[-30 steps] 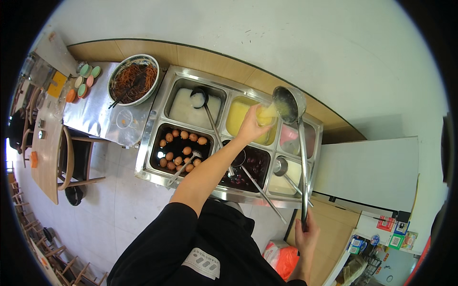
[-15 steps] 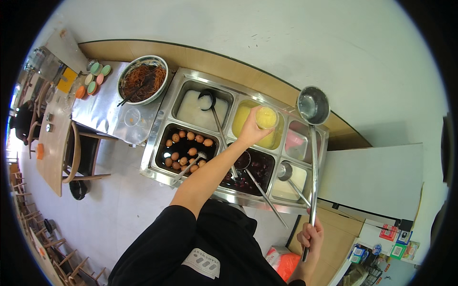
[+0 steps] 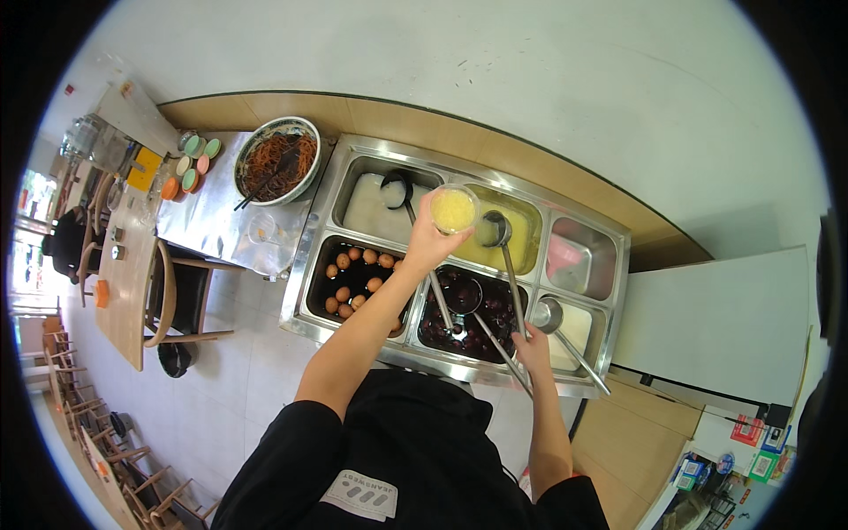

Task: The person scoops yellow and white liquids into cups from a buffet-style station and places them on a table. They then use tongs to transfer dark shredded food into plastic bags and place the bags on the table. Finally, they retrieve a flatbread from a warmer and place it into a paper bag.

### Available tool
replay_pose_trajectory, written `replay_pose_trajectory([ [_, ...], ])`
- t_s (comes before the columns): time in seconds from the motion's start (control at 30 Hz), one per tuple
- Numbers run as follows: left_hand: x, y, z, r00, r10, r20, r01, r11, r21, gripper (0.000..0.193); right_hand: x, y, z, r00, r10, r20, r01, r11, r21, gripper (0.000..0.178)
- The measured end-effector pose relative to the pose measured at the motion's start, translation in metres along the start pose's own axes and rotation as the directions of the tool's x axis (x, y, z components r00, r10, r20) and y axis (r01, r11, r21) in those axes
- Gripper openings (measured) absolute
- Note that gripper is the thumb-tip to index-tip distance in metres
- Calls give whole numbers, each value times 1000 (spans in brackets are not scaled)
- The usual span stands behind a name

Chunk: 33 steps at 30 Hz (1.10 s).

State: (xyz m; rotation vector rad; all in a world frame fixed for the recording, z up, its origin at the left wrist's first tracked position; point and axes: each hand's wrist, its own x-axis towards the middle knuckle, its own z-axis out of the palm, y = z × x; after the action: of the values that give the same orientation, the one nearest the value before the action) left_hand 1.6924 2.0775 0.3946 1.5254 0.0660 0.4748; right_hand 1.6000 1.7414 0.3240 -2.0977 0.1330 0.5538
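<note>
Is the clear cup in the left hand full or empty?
Not empty: the clear cup in the left hand shows yellow contents inside its rim. Whether it is brim-full, I cannot tell.

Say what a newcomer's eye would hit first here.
Probably the clear cup of yellow food in the left hand, over the steel counter. Next, the brown eggs in dark liquid, front left of the counter, then the bowl of orange-brown shreds on the metal table at left.
</note>
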Motion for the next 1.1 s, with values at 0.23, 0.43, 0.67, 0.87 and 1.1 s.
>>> replay_pose_trajectory([
  [0.23, -4, -9, 17, 1000, 4, 5, -4, 999, 34, 82, -134, -98, -76, 977, 172, 126, -213, 774, 597, 48],
  [0.43, 5, -14, 53, 997, 70, 10, -71, 995, 66, 82, -203, -142, -101, 998, 55, 24, -60, 852, 520, 50],
  [0.67, 7, 5, 80, 996, 81, 36, -83, 995, 61, 84, -218, -130, -82, 957, -154, -245, 168, 985, 39, 51],
  [0.87, 4, 20, 88, 995, 78, 60, -81, 996, 49, 84, -225, -126, -91, 971, -42, -236, 82, 983, 164, 51],
  [1.1, -5, 27, 90, 996, 79, 38, -79, 997, 3, 83, -215, -125, -125, 996, -4, 85, -61, 661, 748, 44],
])
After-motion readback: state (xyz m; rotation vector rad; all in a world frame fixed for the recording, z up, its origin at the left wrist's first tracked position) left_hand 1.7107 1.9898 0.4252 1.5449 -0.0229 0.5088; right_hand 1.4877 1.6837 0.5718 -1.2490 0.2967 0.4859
